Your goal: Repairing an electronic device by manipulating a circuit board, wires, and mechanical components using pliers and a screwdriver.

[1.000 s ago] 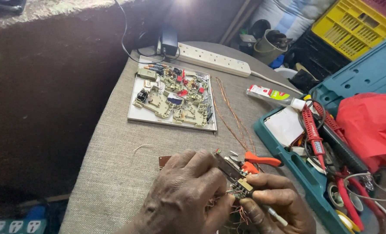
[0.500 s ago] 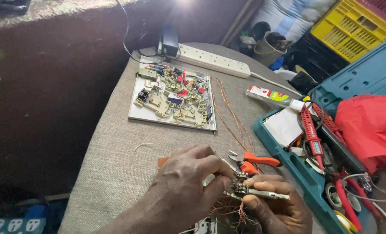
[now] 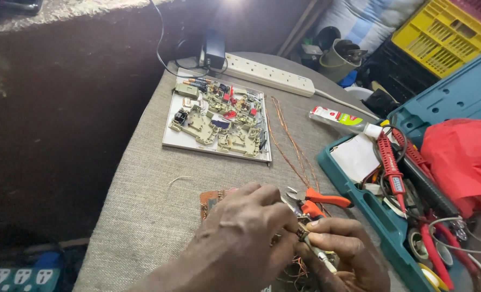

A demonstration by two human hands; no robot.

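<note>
At the near edge of the cloth-covered table [image 3: 143, 194], my left hand [image 3: 240, 238] grips a small electronic part with copper wires [image 3: 297, 267] hanging from it. My right hand [image 3: 343, 254] holds a thin metal tool [image 3: 319, 251] whose tip meets that part between my fingers. A small brown circuit board [image 3: 211, 199] lies just beyond my left hand. Orange-handled pliers [image 3: 319, 200] rest on the cloth right behind my hands.
A white tray of circuit parts [image 3: 219, 121] sits mid-table, with long copper wires [image 3: 289, 140] beside it. Behind are a white power strip [image 3: 267, 73] and a black adapter [image 3: 214, 48]. A glue tube [image 3: 340, 120] and an open teal toolcase [image 3: 392, 216] with red probes and a red bag [image 3: 467, 157] fill the right.
My hands have shifted a little lower and closer together. The tool in my right hand has tilted, its tip now against the part in my left hand.
</note>
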